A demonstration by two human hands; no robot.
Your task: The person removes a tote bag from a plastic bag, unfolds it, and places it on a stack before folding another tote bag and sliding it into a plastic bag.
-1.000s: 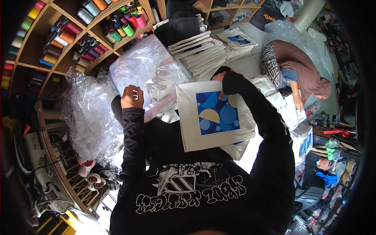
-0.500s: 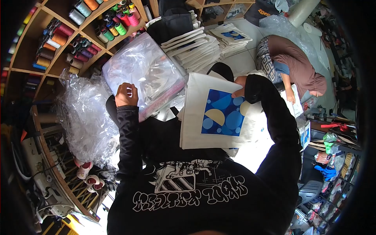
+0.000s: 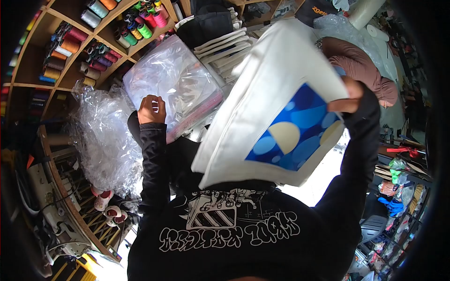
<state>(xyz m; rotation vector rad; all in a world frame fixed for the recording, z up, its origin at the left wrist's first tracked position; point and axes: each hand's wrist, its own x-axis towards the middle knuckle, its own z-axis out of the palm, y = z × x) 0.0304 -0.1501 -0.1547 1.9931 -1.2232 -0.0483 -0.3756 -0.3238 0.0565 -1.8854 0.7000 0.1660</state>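
My right hand grips the right edge of a folded cream cloth that bears a blue printed panel with round shapes. The cloth is raised and tilted in front of my body, its upper part blurred by motion. My left hand is at the near left edge of a stack of clear plastic bags, its fingers curled and pinching what looks like the top bag's edge. The fingertips are partly hidden.
Crumpled clear plastic lies left of the stack. Behind it are stacked cream cloths and a wooden shelf with thread spools. A person bends over at the right. A sewing machine stands lower left.
My right hand has moved right and lifted the cream cloth nearer, tilting it and covering part of the cloth stacks. My left hand has shifted only slightly. The other person is now partly hidden.
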